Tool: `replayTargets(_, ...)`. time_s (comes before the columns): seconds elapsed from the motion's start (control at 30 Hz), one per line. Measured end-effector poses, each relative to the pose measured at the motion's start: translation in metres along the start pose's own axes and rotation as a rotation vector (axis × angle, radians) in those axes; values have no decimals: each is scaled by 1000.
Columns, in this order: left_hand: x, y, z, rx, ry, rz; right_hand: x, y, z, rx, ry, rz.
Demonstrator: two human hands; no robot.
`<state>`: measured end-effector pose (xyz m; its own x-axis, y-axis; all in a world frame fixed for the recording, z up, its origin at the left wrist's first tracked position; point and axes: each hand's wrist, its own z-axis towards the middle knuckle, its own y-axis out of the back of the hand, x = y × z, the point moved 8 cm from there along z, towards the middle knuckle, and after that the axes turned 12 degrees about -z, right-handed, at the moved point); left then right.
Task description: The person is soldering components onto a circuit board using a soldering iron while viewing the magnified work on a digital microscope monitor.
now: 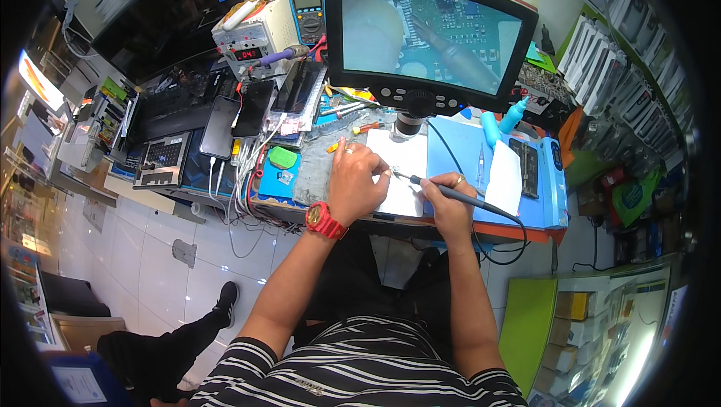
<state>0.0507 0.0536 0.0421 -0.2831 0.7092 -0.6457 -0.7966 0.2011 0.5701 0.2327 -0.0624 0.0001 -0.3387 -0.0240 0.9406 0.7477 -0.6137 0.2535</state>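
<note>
My right hand (449, 208) grips the dark handle of a soldering iron (460, 195), its black cable looping down to the right. The iron's tip points left at a tiny part (396, 172) on a white sheet (405, 155). From the other side, my left hand (356, 183) has its thumb and a finger pinched together right by that part; what they hold is too small to make out. Above stands a microscope (408, 125) with a screen (430, 35). It displays a green circuit board, a large fingertip and the iron's tip beside a row of contacts.
Left on the bench are phones (219, 126), white cables (244, 163), a power supply (248, 39) and a multimeter (309, 16). A blue mat (457, 152) lies at right with tweezers (481, 167), a white paper (505, 178) and teal bottles (514, 116). Someone's leg (176, 343) shows lower left.
</note>
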Motion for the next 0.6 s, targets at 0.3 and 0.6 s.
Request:
replayTargets(0.3,-2,0,1,8,10,-8,0,1,0,-6,-1,11)
replayTargets(0.6,-2,0,1,4,1,-10,0,1,0,3,-28,15)
